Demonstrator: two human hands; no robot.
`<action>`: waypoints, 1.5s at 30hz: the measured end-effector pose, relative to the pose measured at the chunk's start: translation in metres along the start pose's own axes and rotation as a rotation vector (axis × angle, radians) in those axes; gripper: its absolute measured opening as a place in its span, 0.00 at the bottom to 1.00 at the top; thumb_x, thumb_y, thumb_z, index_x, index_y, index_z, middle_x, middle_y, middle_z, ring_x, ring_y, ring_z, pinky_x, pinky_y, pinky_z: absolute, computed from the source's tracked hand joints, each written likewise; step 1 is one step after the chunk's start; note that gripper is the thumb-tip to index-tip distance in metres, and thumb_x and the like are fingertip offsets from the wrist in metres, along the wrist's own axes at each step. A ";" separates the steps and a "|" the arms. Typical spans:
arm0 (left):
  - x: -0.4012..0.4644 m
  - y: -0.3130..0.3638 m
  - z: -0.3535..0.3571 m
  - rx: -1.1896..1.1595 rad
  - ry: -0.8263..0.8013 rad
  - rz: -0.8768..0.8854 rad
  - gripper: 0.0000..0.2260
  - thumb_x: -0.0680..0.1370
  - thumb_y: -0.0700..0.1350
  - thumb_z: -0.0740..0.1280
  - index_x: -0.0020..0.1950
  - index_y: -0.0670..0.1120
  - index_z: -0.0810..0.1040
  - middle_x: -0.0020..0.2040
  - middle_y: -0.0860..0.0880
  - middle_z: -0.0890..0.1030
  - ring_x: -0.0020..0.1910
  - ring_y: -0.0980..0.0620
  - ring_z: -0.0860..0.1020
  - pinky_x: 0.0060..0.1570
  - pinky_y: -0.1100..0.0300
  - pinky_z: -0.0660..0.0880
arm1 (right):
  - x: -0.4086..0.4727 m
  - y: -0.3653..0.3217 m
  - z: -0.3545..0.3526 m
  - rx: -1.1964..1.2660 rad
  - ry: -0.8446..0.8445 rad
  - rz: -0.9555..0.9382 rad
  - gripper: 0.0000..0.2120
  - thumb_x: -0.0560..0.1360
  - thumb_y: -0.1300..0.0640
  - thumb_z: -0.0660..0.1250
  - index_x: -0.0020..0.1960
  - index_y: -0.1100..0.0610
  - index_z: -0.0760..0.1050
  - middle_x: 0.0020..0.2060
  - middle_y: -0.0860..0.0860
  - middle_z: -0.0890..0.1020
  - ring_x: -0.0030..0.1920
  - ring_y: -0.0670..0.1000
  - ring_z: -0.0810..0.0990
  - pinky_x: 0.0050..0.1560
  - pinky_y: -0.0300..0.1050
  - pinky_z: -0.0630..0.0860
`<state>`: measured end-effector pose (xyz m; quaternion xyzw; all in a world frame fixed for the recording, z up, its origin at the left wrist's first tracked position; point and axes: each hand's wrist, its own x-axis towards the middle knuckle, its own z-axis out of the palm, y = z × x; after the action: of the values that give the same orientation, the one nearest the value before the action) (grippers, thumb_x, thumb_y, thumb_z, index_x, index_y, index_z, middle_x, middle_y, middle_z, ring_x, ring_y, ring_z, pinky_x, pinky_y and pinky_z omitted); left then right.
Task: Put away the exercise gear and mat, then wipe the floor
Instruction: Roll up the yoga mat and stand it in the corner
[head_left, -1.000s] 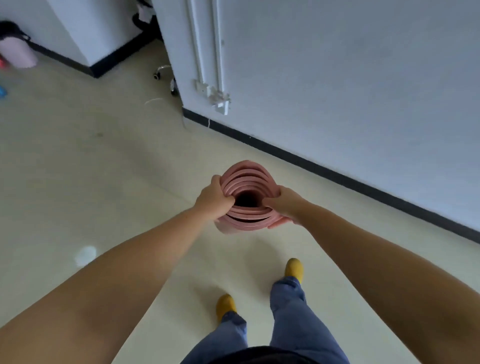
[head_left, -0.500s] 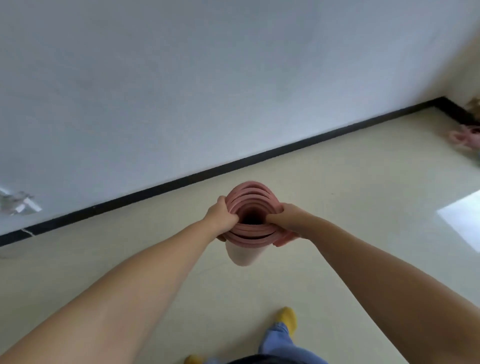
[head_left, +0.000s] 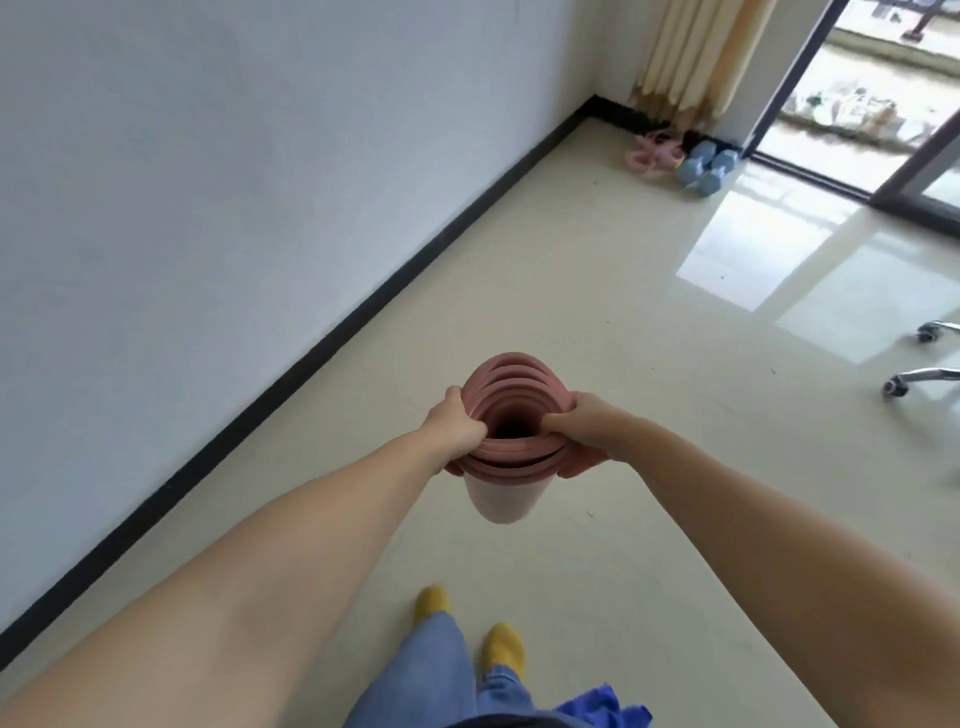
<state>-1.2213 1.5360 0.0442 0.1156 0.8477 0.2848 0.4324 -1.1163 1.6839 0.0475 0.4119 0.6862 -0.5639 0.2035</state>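
Note:
A rolled pink exercise mat (head_left: 503, 499) hangs upright in front of me, its open spiral end facing up. My left hand (head_left: 454, 428) grips the roll's left rim, thumb hooked into the centre. On the opposite rim my right hand (head_left: 582, 428) holds it the same way. Far off in the room's corner lie two blue dumbbells (head_left: 706, 169) and a pink piece of exercise gear (head_left: 652, 153) on the floor.
A white wall with black skirting (head_left: 363, 317) runs along my left. A beige curtain (head_left: 691, 57) and a glass sliding door (head_left: 883, 104) stand at the far end. Chair casters (head_left: 914, 382) show at right. A blue cloth (head_left: 602, 709) hangs at my waist.
My view has swung right along the wall, from the pipe corner to the far corner with the dumbbells and door. Both hands keep their hold on the rolled mat.

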 end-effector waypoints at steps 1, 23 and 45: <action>0.011 0.012 0.001 0.017 -0.014 0.005 0.19 0.74 0.39 0.58 0.65 0.46 0.62 0.54 0.41 0.75 0.46 0.39 0.79 0.40 0.48 0.81 | 0.006 -0.001 -0.010 0.025 0.013 0.007 0.10 0.73 0.57 0.64 0.54 0.58 0.73 0.45 0.59 0.82 0.40 0.61 0.85 0.41 0.53 0.83; 0.265 0.365 0.110 0.277 -0.257 0.234 0.20 0.73 0.39 0.58 0.64 0.47 0.63 0.53 0.42 0.75 0.44 0.41 0.80 0.35 0.49 0.81 | 0.155 -0.010 -0.361 0.343 0.264 0.123 0.14 0.73 0.59 0.62 0.57 0.61 0.73 0.41 0.57 0.80 0.32 0.59 0.82 0.37 0.54 0.83; 0.603 0.715 0.031 0.279 -0.143 0.218 0.24 0.74 0.40 0.59 0.69 0.47 0.61 0.57 0.41 0.74 0.48 0.41 0.78 0.36 0.50 0.81 | 0.458 -0.236 -0.701 0.290 0.212 0.104 0.13 0.74 0.58 0.62 0.58 0.60 0.71 0.49 0.63 0.81 0.39 0.65 0.83 0.43 0.58 0.82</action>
<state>-1.5938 2.3944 0.0436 0.2854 0.8285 0.2007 0.4380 -1.4387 2.4916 0.0466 0.5290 0.5932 -0.5990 0.0977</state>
